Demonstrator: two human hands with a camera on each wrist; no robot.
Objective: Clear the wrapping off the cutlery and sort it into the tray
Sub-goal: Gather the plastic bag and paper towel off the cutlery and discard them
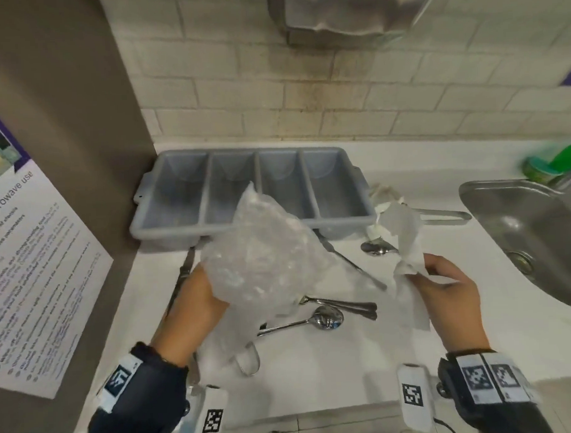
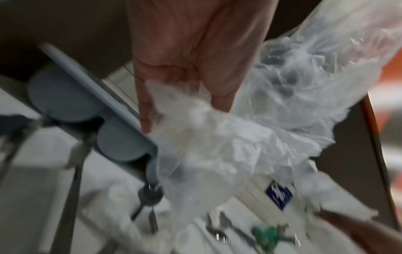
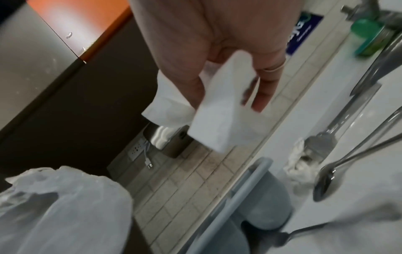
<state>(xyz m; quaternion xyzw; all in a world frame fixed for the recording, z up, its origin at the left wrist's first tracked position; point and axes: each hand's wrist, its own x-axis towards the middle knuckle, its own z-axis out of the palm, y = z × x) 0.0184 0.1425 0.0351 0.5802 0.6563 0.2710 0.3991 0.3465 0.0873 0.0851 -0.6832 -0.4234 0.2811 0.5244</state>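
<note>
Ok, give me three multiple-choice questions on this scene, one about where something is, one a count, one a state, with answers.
1. Where is the tray?
A. in the sink
B. on the counter against the tiled wall
C. in the left hand

2. How many compartments has the tray?
A. two
B. four
C. six

3. What does the left hand hold?
A. a clear plastic bag
B. a spoon
C. nothing

Answers:
1 B, the tray stands at the back of the counter, left of the sink.
2 B, three dividers split it into four.
3 A, its fingers grip the plastic bag, while the right hand pinches white paper.
</note>
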